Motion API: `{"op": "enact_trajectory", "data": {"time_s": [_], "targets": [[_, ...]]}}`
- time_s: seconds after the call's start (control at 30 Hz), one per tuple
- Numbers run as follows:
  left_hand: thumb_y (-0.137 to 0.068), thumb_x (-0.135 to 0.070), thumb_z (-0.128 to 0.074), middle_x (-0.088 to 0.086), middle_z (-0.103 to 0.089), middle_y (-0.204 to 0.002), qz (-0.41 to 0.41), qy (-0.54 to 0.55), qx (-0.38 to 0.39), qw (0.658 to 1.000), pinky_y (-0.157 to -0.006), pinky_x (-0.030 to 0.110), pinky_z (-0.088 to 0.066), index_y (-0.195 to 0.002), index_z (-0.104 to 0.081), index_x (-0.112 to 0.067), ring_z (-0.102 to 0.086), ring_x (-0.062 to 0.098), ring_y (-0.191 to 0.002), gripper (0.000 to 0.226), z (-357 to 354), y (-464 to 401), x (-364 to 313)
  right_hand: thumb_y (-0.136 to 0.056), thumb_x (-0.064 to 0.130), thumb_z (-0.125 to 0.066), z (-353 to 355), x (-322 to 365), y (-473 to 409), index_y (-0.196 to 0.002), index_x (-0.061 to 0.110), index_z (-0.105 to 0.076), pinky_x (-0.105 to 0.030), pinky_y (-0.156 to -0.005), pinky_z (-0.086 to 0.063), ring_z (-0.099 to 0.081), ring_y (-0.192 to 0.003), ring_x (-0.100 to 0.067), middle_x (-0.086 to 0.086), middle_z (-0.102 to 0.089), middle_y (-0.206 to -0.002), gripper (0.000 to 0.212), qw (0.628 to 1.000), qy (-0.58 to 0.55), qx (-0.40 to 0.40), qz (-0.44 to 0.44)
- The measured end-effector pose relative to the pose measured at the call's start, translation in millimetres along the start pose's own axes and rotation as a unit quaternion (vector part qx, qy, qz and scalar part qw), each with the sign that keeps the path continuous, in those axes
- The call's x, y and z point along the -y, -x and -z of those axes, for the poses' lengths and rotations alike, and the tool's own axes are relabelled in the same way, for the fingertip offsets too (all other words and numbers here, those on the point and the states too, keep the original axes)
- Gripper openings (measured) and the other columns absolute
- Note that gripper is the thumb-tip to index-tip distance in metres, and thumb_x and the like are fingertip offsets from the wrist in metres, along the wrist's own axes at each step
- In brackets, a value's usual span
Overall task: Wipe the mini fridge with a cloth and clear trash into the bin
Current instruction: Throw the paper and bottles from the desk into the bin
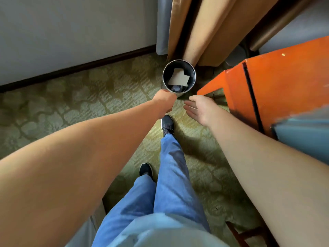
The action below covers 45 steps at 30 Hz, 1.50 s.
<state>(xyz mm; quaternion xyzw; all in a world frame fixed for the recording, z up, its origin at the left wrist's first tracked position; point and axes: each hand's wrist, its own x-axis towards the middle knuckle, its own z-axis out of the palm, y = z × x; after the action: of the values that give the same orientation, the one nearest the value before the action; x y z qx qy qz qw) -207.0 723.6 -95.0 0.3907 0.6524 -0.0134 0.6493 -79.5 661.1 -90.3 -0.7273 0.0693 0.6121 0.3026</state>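
Below me the carpet (53,107) runs to the curtain (195,32), where the bin (193,81) stands with cardboard (179,77) inside. So I judge this the trash step. My left hand (164,102) looks curled at the rim, though whether it grips I cannot tell; my right hand (201,107) hangs released nearby. Next I need more trash.

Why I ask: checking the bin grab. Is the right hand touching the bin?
Apart. The head view shows green carpet between the right hand, fingers straight, and the bin.
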Motion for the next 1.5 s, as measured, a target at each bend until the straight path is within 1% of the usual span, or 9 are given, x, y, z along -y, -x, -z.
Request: {"op": "enact_trajectory", "data": {"time_s": [0.23, 0.4, 0.6, 0.93, 1.03, 1.13, 1.23, 1.3, 1.5], "targets": [[-0.098, -0.009, -0.056, 0.011, -0.061, -0.106, -0.082, -0.005, 0.043, 0.996, -0.087, 0.039, -0.057, -0.132, -0.059, -0.002, -0.061, 0.023, -0.087, 0.035, 0.9, 153.3, 26.5, -0.101, 0.026, -0.053, 18.2, -63.6, 155.4, -0.11, 0.016, -0.06, -0.027, -0.073, -0.058, -0.071, -0.09, -0.015, -0.001, -0.072, -0.108, 0.015, 0.999, -0.022, -0.001, 0.044], [-0.101, -0.016, -0.052, 0.007, -0.064, -0.106, -0.074, 0.032, 0.051, 0.995, -0.092, 0.036, -0.054, -0.116, -0.058, -0.02, -0.062, 0.023, -0.097, 0.016, -20.2, 246.9, 39.9, -0.1, 0.027, -0.055, 48.9, -100.6, 236.1, -0.116, 0.016, -0.061, -0.028, -0.07, -0.058, -0.071, -0.089, -0.015, -0.001, -0.071, -0.109, 0.019, 0.995, -0.049, -0.025, 0.087], [-0.098, -0.015, -0.051, 0.006, -0.067, -0.098, -0.109, -0.044, 0.086, 0.989, -0.074, 0.032, -0.054, -0.117, -0.066, -0.012, -0.062, 0.019, -0.083, 0.024, -73.4, 313.9, 57.0, -0.099, 0.025, -0.057, 104.1, -146.1, 301.2, -0.102, 0.015, -0.068, -0.027, -0.07, -0.058, -0.069, -0.081, -0.014, -0.001, -0.072, -0.1, 0.015, 0.987, -0.101, -0.049, 0.114], [-0.098, -0.019, -0.052, -0.001, -0.077, -0.108, -0.103, -0.177, 0.205, 0.957, -0.075, 0.027, -0.051, -0.111, -0.067, -0.018, -0.072, 0.014, -0.091, 0.02, -227.2, 386.7, 103.7, -0.095, 0.024, -0.057, 248.8, -237.0, 332.9, -0.104, 0.018, -0.07, -0.028, -0.066, -0.055, -0.072, -0.098, -0.017, 0.002, -0.077, -0.099, 0.016, 0.979, -0.155, -0.091, 0.097], [-0.1, -0.026, -0.05, -0.009, -0.079, -0.096, -0.099, -0.228, 0.241, 0.938, -0.077, 0.027, -0.048, -0.105, -0.07, -0.021, -0.075, 0.008, -0.094, 0.021, -279.0, 403.1, 122.7, -0.096, 0.021, -0.056, 299.3, -270.0, 330.8, -0.099, 0.018, -0.07, -0.034, -0.088, -0.058, -0.072, -0.102, -0.017, 0.0, -0.077, -0.102, 0.015, 0.978, -0.166, -0.093, 0.088], [-0.102, -0.025, -0.049, -0.015, -0.076, -0.078, -0.098, -0.271, 0.27, 0.919, -0.072, 0.026, -0.042, -0.1, -0.066, -0.023, -0.07, 0.001, -0.063, 0.018, -330.4, 415.6, 142.7, -0.097, 0.025, -0.059, 351.1, -304.2, 335.9, -0.109, 0.018, -0.069, -0.035, -0.1, -0.051, -0.071, -0.104, -0.019, 0.0, -0.076, -0.109, 0.017, 0.976, -0.181, -0.087, 0.079], [-0.1, -0.018, -0.053, -0.007, -0.07, -0.086, -0.108, -0.34, 0.248, 0.901, -0.062, 0.023, -0.043, -0.116, -0.068, -0.014, -0.059, 0.008, -0.062, 0.023, -385.0, 419.9, 163.0, -0.1, 0.025, -0.053, 407.5, -336.0, 338.7, -0.102, 0.019, -0.066, -0.029, -0.086, -0.051, -0.068, -0.084, -0.014, 0.003, -0.073, -0.094, 0.014, 0.973, -0.203, -0.095, 0.058], [-0.1, -0.02, -0.054, -0.001, -0.068, -0.097, -0.095, -0.364, 0.235, 0.896, -0.059, 0.023, -0.046, -0.113, -0.066, -0.012, -0.057, 0.011, -0.068, 0.019, -418.6, 421.6, 175.5, -0.101, 0.025, -0.051, 443.6, -354.2, 335.7, -0.111, 0.017, -0.064, -0.03, -0.079, -0.051, -0.067, -0.084, -0.016, 0.0, -0.072, -0.099, 0.018, 0.97, -0.214, -0.108, 0.045], [-0.102, -0.016, -0.053, 0.005, -0.062, -0.104, -0.063, -0.373, 0.22, 0.899, -0.054, 0.025, -0.041, -0.124, -0.062, -0.006, -0.059, 0.016, -0.076, 0.026, -501.9, 425.9, 198.0, -0.099, 0.015, -0.053, 528.7, -385.9, 322.9, -0.119, 0.008, -0.06, -0.034, -0.094, -0.052, -0.067, -0.093, -0.021, -0.009, -0.07, -0.116, 0.022, 0.968, -0.224, -0.113, 0.019]]}}
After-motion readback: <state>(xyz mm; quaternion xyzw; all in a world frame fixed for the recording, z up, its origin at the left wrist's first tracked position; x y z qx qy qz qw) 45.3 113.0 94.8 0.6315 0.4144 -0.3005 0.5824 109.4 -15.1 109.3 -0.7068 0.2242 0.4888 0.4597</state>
